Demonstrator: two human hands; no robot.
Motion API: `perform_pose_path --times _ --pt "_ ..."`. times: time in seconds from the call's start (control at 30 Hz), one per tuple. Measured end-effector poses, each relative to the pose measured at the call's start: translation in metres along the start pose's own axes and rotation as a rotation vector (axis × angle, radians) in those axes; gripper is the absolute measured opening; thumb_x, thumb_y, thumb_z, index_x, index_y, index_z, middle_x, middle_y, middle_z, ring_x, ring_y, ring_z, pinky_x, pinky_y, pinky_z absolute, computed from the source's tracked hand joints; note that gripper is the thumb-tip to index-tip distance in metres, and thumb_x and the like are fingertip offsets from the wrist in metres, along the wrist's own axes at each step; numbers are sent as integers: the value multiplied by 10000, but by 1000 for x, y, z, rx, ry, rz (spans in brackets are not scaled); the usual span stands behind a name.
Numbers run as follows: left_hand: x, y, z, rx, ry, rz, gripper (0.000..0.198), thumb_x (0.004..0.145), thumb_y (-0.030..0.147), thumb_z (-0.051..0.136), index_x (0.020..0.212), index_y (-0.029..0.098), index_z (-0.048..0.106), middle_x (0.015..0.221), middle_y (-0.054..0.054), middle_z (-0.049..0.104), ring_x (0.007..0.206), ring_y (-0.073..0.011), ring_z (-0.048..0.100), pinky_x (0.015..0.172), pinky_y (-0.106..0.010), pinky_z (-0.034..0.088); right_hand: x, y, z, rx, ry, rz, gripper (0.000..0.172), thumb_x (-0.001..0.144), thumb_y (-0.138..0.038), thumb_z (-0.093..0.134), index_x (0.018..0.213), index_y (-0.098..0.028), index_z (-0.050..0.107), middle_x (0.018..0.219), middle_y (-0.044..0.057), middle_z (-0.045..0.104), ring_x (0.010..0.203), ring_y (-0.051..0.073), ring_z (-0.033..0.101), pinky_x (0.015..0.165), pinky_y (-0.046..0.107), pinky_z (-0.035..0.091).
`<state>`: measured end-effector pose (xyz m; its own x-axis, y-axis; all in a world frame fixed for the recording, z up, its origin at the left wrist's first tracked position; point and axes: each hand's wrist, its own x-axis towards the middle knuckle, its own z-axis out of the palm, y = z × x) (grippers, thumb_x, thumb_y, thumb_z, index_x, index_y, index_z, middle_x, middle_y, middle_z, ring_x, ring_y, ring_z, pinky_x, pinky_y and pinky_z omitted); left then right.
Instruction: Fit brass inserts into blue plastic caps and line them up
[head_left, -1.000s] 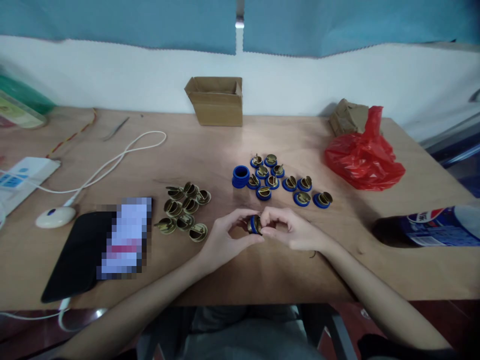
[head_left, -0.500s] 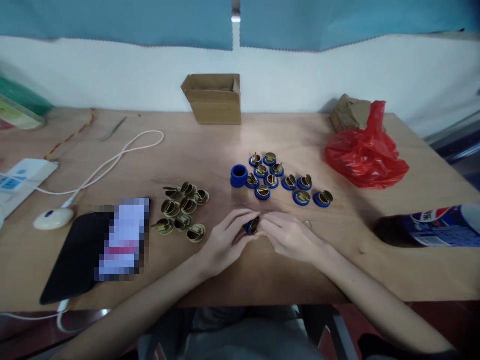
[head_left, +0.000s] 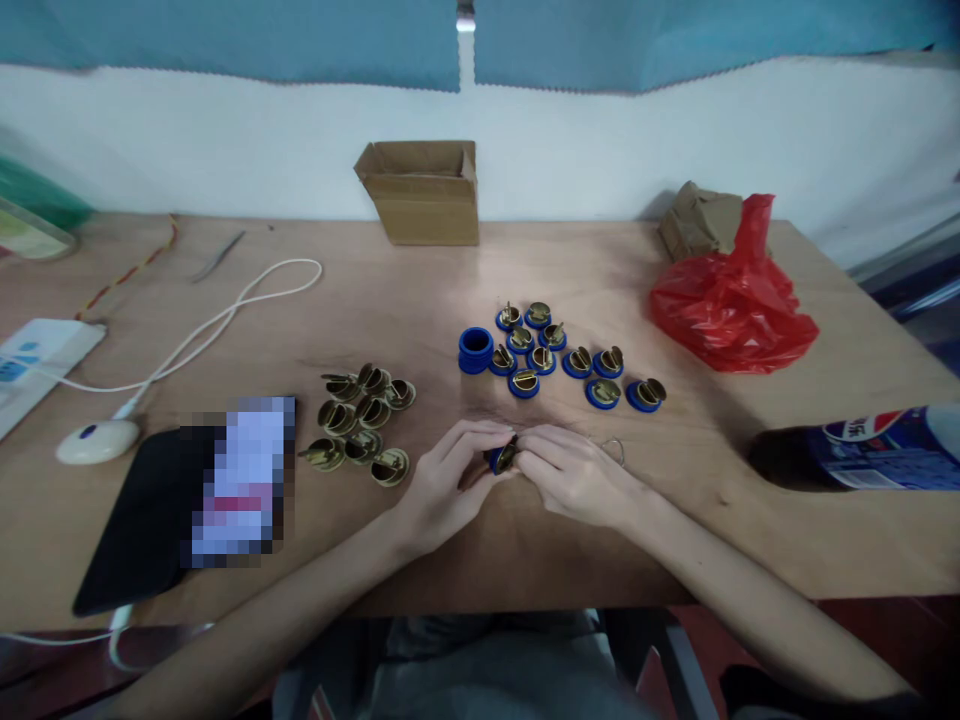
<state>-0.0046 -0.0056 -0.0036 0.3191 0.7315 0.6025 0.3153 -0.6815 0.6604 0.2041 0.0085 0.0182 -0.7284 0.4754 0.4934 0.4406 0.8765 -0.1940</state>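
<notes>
My left hand [head_left: 450, 482] pinches a small round brass fitting with a blue ring [head_left: 502, 456], holding it tilted just above the table. My right hand [head_left: 570, 470] is closed against the fitting's right side, its fingertips partly hiding it. Beyond my hands lie several brass fittings seated in blue rings [head_left: 523, 382], with half-round flaps, some raised. A short stack of bare blue rings [head_left: 475, 350] stands at their left. Left of my left hand is a cluster of several brass fittings without blue rings [head_left: 373, 410]. A thin wire loop [head_left: 615, 450] shows behind my right hand.
A cardboard box [head_left: 431, 210] stands against the wall. At right are a red plastic bag [head_left: 731, 310], brown paper packing [head_left: 697, 222] and a cola bottle [head_left: 862, 450] on its side. Phones [head_left: 142, 520], a white cable [head_left: 217, 325] and a power strip [head_left: 49, 365] occupy the left.
The view has shifted slightly. Both hands stay at the same fitting; my right fingers have moved a little and more of the fitting shows between the hands. The pieces on the table are unmoved.
</notes>
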Motion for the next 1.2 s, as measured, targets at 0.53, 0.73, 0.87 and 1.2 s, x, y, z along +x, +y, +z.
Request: perform_pose_path --times 0.53,0.73,0.87,1.2 --pt "-4 0 2 28 12 -9 320 882 97 733 1172 210 658 1051 -76 743 1053 -210 739 926 -364 645 -5 3 1 105 -74 30 266 958 -7 412 870 -179 595 854 82 679 816 201 653 787 332 587" --pt "-4 0 1 19 13 -38 371 866 87 750 1203 211 653 1079 -79 738 1053 -202 735 925 -349 643 -4 6 -1 171 -71 73 246 970 -24 427 881 -181 594 830 73 665 796 206 648 748 329 566" --pt "-5 0 1 -37 28 -124 387 853 118 780 1208 210 653 1109 -83 731 1055 -201 734 895 -333 651 0 4 -4 399 -60 254 92 1012 -130 529 982 -200 582 887 42 695 810 181 675 728 294 552" --pt "-4 3 3 -130 44 -158 435 828 218 832 1227 227 657 1124 -86 726 1040 -211 742 853 -354 670 8 1 -5 838 -1 660 85 946 -242 607 901 -212 541 761 -29 550 653 118 527 587 236 464"
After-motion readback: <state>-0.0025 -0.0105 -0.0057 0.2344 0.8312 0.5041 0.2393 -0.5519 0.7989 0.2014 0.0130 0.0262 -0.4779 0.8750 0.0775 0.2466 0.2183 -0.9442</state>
